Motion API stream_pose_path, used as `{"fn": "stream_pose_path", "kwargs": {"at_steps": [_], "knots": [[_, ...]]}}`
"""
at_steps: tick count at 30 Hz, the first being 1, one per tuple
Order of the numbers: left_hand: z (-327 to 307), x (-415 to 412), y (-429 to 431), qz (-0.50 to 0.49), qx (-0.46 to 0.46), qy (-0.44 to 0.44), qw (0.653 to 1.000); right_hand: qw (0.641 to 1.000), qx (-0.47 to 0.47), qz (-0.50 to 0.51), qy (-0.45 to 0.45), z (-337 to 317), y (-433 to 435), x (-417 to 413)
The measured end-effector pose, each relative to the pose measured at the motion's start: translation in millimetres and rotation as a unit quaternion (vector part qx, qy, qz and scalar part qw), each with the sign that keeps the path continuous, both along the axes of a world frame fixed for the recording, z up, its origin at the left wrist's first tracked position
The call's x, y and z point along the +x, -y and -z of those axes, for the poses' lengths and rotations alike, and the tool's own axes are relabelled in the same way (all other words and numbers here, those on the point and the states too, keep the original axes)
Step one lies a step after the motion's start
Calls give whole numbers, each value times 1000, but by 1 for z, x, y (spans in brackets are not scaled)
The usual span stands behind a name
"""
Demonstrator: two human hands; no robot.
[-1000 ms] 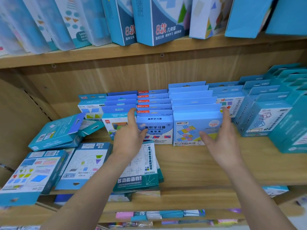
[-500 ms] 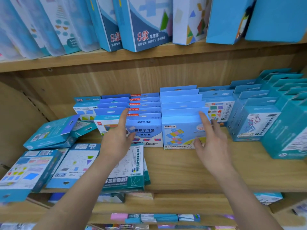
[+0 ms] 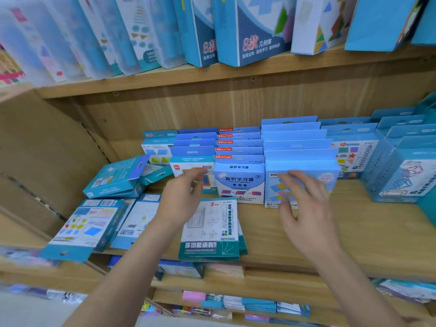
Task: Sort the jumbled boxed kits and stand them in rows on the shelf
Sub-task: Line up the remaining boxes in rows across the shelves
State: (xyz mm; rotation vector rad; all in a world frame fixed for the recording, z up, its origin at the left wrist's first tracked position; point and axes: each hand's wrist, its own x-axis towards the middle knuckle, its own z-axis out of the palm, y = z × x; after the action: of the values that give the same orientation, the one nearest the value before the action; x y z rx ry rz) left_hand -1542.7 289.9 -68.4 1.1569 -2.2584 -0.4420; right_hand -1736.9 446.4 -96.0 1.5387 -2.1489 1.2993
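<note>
I am seeing both hands coming back from the standing rows (image 3: 239, 180). The left hand (image 3: 181, 197) and right hand (image 3: 304, 208) are hanging relaxed, holding nothing, though blur is perhaps hiding a light touch. Loose kits (image 3: 210, 230) are lying flat at near left, one overhanging the shelf (image 3: 354, 220) edge. Bare board is lying open at near right.

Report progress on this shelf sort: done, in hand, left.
Done: several rows of kits stand upright at the back of the shelf. In hand: nothing gripped; the left hand and right hand are open at the front boxes of those rows. Left: the green-and-white kit, the tilted teal boxes and the flat kits at the left lie unsorted.
</note>
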Motion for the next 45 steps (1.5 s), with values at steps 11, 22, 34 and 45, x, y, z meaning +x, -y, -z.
{"fn": "stream_pose_path", "kwargs": {"at_steps": [11,22,34,45], "knots": [[-11,116,45,-69,-140,73,985,890,409,-200,-5,-7,24,88],[-9,166,120,-52,-141,162,975,944,297,-146,24,-18,73,157],[5,165,130,37,-94,275,956,865,424,-177,-199,-7,108,245],[-7,213,74,55,42,-108,992,959,255,-74,-96,-47,117,214]]}}
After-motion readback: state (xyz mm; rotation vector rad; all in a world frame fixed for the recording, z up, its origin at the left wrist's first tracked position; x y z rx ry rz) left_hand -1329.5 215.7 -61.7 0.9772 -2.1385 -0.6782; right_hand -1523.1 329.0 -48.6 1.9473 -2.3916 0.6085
